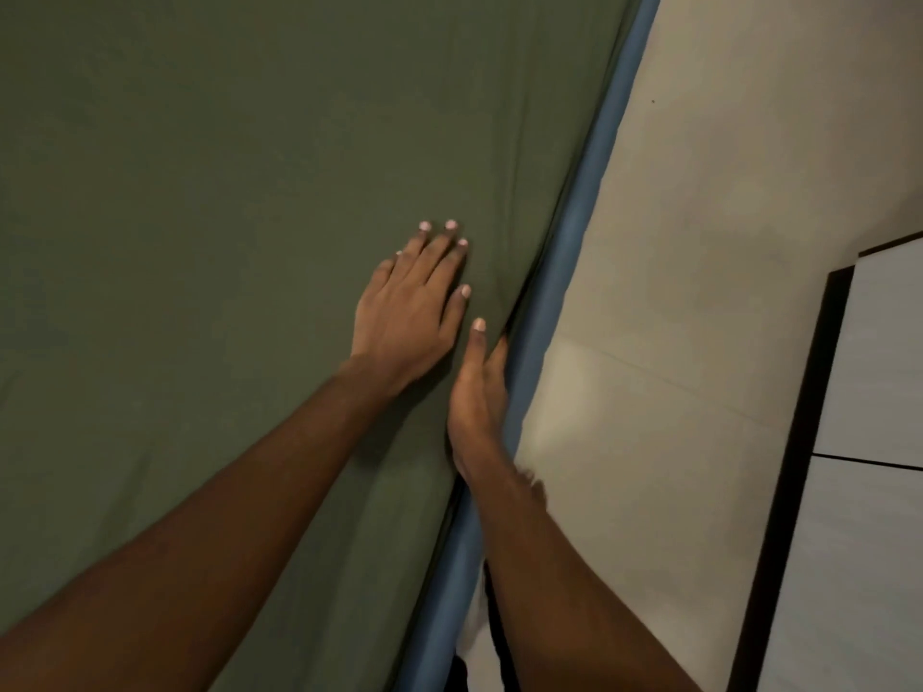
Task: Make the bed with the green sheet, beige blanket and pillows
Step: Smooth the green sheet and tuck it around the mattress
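The green sheet [239,202] covers the mattress and fills the left and middle of the head view, mostly smooth. My left hand [407,304] lies flat on the sheet near its right edge, fingers straight. My right hand [478,387] is at the sheet's edge, thumb on top and fingers straight, pushed down between the sheet's side and the blue bed frame [564,272]. No blanket or pillow is in view.
The blue bed frame runs diagonally from the top right to the bottom middle. Beyond it lies beige tiled floor [709,302]. A white cabinet with a dark edge [859,442] stands at the right.
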